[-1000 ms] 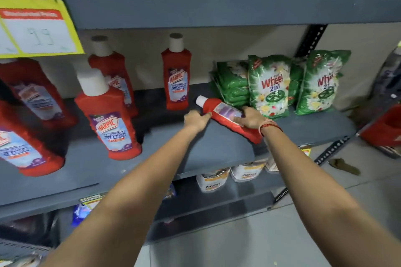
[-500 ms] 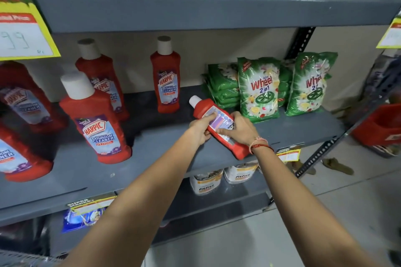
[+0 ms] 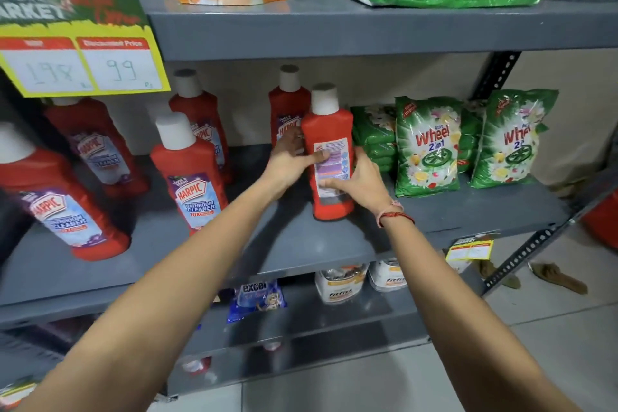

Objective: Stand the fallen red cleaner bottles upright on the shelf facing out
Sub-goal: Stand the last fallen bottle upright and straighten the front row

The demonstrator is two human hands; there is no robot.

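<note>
Your left hand wraps the bottle's left side, thumb laid across the label, and your right hand cups its right side lower down, fingers closed against the label's bottom edge. Both are clamped on the red cleaner bottle, which stands upright on the grey shelf, its base on or just off the surface; the view does not settle which.

The label toward you is the small-print back panel, so the front seems to face the wall. Judging by that, the step in hand is the turn. Keep the base low, loosen one hand while the other twists, and rotate the bottle about its own axis until the brand panel faces out like the neighbouring bottle to the left.

Mind the upright bottle just behind your left hand, and the green detergent packs close on the right. Keep your knuckles and elbows tight so nothing is nudged over. Release only when the bottle sits flat.
</note>
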